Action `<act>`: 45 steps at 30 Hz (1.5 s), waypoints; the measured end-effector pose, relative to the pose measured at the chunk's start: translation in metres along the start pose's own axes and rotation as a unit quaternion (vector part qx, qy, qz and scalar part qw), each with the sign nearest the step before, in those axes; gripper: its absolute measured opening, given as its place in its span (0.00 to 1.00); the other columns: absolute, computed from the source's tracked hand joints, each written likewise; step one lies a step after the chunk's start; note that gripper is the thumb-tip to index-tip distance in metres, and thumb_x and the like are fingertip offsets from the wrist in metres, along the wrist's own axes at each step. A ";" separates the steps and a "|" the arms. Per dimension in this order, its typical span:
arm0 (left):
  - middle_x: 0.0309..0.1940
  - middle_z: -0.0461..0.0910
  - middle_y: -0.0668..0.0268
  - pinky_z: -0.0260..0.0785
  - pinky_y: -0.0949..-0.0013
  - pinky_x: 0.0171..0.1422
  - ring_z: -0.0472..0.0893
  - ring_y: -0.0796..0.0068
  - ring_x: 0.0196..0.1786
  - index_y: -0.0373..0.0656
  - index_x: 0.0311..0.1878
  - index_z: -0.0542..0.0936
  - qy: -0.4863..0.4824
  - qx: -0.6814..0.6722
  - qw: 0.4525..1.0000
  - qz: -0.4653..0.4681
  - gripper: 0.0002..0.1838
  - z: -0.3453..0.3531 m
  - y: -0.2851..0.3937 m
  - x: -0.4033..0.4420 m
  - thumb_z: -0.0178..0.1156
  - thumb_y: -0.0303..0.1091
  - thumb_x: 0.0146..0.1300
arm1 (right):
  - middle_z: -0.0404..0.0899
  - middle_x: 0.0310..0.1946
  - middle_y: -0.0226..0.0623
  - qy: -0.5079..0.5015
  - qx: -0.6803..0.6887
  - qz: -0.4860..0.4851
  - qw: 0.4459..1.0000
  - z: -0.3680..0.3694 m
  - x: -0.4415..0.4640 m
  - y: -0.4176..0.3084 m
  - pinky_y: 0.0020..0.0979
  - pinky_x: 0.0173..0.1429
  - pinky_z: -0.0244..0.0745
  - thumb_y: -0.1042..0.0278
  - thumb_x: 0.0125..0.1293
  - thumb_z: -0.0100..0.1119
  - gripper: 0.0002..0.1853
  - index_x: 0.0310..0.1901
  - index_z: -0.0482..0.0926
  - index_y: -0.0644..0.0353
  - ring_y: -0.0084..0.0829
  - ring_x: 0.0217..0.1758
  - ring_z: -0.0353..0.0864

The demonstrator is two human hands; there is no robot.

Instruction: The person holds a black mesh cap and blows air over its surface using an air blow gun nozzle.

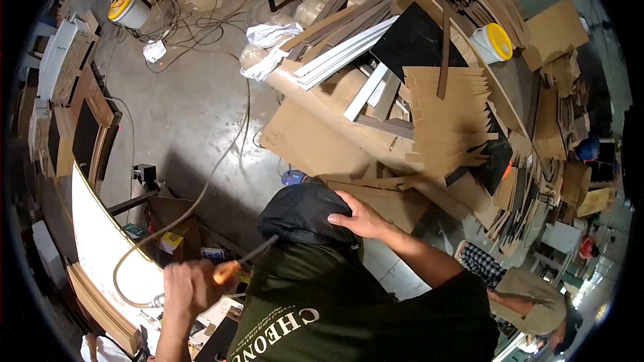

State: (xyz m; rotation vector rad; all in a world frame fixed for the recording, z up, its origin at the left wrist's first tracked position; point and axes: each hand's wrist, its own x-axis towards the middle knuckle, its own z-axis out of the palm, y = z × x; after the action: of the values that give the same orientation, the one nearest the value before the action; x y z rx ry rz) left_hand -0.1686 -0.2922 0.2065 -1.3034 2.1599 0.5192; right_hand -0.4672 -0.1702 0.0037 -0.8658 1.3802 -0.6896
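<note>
My left hand point(184, 288) is closed around an air blow gun point(227, 271) with an orange body. Its thin metal nozzle points up and right, the tip close to a bulge of black mesh fabric point(302, 211) below my shirt. A hose point(208, 188) runs to a metal coupling at this hand. My right hand point(359, 216) lies on the right side of the black fabric, thumb stretched out and apart from the fingers, which partly hide behind its edge. My dark green shirt point(302, 302) with white lettering fills the lower middle. A blue shoe tip point(293, 177) shows beyond the fabric.
Wood strips and offcuts point(355, 33) lie heaped ahead to the right, with a torn cardboard sheet point(446, 107). A white-topped surface point(100, 228) stands left. Cables point(194, 30) and a yellow-lidded bucket point(129, 8) are on the floor. Another person point(530, 298) is at lower right.
</note>
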 end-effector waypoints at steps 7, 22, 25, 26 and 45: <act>0.06 0.67 0.65 0.58 0.67 0.16 0.69 0.65 0.10 0.45 0.16 0.75 0.096 0.024 0.993 0.064 0.25 -0.009 0.011 0.008 0.62 0.56 0.54 | 0.69 0.57 0.43 0.014 -0.013 0.037 0.999 0.010 0.009 -0.020 0.30 0.64 0.62 0.58 0.57 0.66 0.38 0.63 0.58 0.67 0.30 0.60 0.68; 0.14 0.76 0.58 0.64 0.68 0.23 0.75 0.66 0.16 0.44 0.26 0.82 -0.152 0.011 0.988 0.001 0.25 -0.011 0.010 0.021 0.61 0.61 0.53 | 0.61 0.63 0.53 -0.087 -0.284 -0.016 0.955 0.006 -0.002 -0.051 0.38 0.66 0.60 0.55 0.44 0.73 0.54 0.68 0.49 0.63 0.49 0.64 0.63; 0.12 0.76 0.59 0.64 0.65 0.22 0.78 0.63 0.17 0.44 0.19 0.81 0.015 0.002 1.000 0.004 0.29 0.007 -0.001 0.026 0.59 0.65 0.50 | 0.63 0.61 0.55 -0.076 -0.280 -0.033 0.956 0.007 -0.001 -0.051 0.40 0.64 0.63 0.55 0.44 0.73 0.53 0.67 0.49 0.62 0.53 0.61 0.65; 0.13 0.76 0.59 0.64 0.64 0.22 0.78 0.62 0.17 0.45 0.20 0.82 -0.042 0.006 0.999 -0.007 0.28 0.010 0.001 0.019 0.59 0.65 0.50 | 0.64 0.60 0.56 -0.082 -0.284 -0.008 0.955 0.007 -0.001 -0.051 0.41 0.63 0.63 0.55 0.44 0.73 0.53 0.67 0.49 0.63 0.54 0.61 0.66; 0.16 0.76 0.58 0.65 0.62 0.24 0.78 0.62 0.19 0.42 0.23 0.76 -0.057 0.030 0.987 0.146 0.17 -0.002 0.024 -0.007 0.60 0.48 0.51 | 0.69 0.55 0.58 -0.049 -0.280 -0.014 0.959 0.015 -0.004 -0.055 0.41 0.61 0.66 0.58 0.44 0.73 0.50 0.65 0.52 0.65 0.54 0.57 0.70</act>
State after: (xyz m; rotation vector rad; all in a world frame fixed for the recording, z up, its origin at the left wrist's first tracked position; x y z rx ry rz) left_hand -0.1878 -0.2781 0.2131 -0.9050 2.2631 0.6229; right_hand -0.4481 -0.1942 0.0524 -1.3461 1.4984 -0.2641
